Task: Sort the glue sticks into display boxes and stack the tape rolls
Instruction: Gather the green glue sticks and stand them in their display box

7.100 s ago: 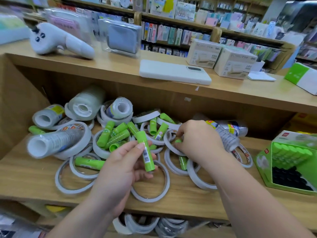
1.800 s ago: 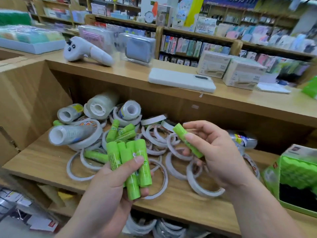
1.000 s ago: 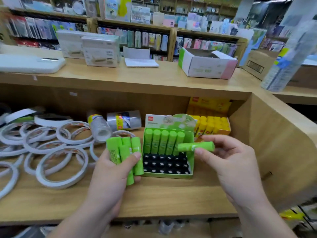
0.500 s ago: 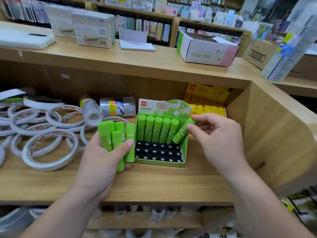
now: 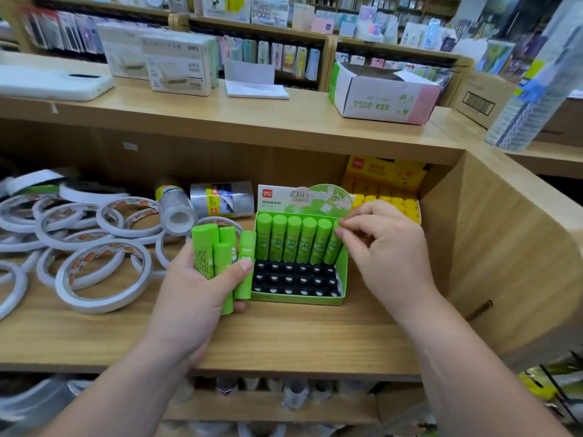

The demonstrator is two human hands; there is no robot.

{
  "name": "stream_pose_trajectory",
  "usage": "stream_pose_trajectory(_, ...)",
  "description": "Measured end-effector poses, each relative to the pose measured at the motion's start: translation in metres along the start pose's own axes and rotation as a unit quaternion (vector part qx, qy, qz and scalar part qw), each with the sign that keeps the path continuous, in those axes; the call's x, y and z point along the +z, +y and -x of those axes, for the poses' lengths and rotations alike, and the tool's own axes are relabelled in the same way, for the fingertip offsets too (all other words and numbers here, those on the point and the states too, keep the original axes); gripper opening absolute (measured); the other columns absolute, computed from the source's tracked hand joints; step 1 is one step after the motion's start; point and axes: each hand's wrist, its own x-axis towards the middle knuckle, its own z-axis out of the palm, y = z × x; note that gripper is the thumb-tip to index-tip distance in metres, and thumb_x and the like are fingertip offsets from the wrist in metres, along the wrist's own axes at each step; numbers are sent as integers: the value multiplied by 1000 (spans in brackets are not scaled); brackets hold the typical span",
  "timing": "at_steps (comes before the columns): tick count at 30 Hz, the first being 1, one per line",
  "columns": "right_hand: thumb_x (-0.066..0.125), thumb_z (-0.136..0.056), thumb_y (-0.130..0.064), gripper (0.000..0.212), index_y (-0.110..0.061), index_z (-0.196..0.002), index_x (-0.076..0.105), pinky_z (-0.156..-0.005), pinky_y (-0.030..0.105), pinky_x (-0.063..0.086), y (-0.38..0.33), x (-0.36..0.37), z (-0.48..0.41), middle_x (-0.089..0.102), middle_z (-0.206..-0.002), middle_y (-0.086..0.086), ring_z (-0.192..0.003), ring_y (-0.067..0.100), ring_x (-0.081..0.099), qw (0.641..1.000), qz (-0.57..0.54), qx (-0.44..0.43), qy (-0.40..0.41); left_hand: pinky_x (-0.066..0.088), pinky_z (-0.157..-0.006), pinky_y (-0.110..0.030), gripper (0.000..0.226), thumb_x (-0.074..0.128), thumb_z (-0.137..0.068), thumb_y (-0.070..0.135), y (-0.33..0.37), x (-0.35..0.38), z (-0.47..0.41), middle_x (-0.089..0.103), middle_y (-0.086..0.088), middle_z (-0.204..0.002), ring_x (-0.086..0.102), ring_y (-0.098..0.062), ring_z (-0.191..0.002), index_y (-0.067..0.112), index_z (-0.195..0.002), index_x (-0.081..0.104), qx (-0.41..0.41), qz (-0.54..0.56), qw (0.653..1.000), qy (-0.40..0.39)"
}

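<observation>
Stationery shop: wooden display shelves [image 5: 284, 127], packaged goods racks [image 5: 271, 55].

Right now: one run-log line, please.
left hand holds loose glue sticks | right hand pinches rightmost stick in display box | front slots empty | tape rolls unstacked

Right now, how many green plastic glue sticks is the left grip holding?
4 green plastic glue sticks, all in the left grip: leftmost, one behind, one in front, rightmost. Others could be hidden.
</observation>
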Motion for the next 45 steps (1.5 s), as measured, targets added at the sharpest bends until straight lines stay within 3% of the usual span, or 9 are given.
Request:
stream_pose_trajectory(4, 77, -86, -18, 6, -12, -86, 79, -61, 36, 54, -2, 5, 2, 60, -88, -4, -76, 13, 59, 999, 39, -14, -6, 53, -51, -32, 27, 72, -85, 7, 2, 1, 1, 77, -2, -98, 73, -19, -76, 19, -108, 63, -3, -1, 1000, -1)
stream_pose_trajectory(8, 77, -86, -21, 7, -14, -85, 78, -50, 36, 49, -2, 6, 3, 50, -87, -3, -65, 15, 51, 999, 49, 1, 3, 54, -51, -32, 27, 72, -85, 7, 2, 0, 2, 77, -3, -97, 73, -19, -75, 19, -108, 63, -1, 0, 1000, -2)
stream_pose_trajectory(14, 80, -82, -26, 14, -12, -83, 76, -59, 36, 53, -4, 10, 4, 55, -86, -4, -69, 12, 53, 999, 25, 25, -1, 53, -51, -33, 28, 72, -85, 6, 1, -1, 2, 77, -5, -97, 73, -21, -75, 18, -109, 64, -2, -3, 1000, -3)
stream_pose_trajectory(19, 83, -79, -18, 12, -11, -76, 74, -65, 40, 51, -3, 16, 4, 59, -78, -2, -76, 18, 56, 999, 26, 0, 19, 56, -54, -34, 28, 72, -87, 6, 2, 1, 3, 77, -5, -98, 73, -22, -78, 18, -110, 63, 0, -12, 1000, 3)
stream_pose_trajectory(31, 76, -86, -19, 5, -15, -88, 78, -74, 31, 47, -3, 17, 14, 68, -87, -4, -84, 18, 59, 999, 6, 10, 51, 52, -52, -35, 29, 72, -87, 2, 1, 3, 4, 76, -7, -98, 70, -24, -76, 19, -109, 64, 17, -19, 1000, 8)
stream_pose_trajectory(36, 68, -93, -21, 11, -15, -99, 75, -68, 22, 50, -28, -12, 21, 66, -86, -6, -78, 8, 60, 983, -155, 48, 82, 50, -53, -32, 34, 76, -79, 11, 9, 3, 14, 77, -9, -101, 71, -22, -77, 17, -110, 62, -2, 16, 1000, 26)
stream_pose_trajectory(38, 70, -90, -24, 9, -23, -98, 74, -67, 21, 53, -49, -20, 27, 68, -82, -12, -79, 9, 64, 964, -248, 92, 23, 51, -51, -32, 41, 77, -70, 17, 14, 4, 27, 76, -8, -92, 69, -20, -72, 16, -108, 63, -10, 3, 1000, 16)
stream_pose_trajectory(41, 79, -83, -17, 15, -23, -96, 76, -65, 23, 56, -75, -9, 37, 72, -79, -5, -70, 11, 66, 901, -391, 169, -87, 49, -46, -30, 42, 85, -64, 14, 18, 8, 49, 74, -8, -80, 64, -18, -62, 14, -103, 68, -13, -28, 999, -26)
stream_pose_trajectory(45, 84, -78, -10, 13, -19, -84, 78, -65, 27, 58, -83, 12, 45, 75, -75, -1, -67, 14, 69, 869, -431, 211, -119, 48, -44, -30, 31, 84, -66, 7, 18, 7, 55, 67, -9, -70, 60, -20, -55, 22, -90, 72, -14, -19, 998, -62)
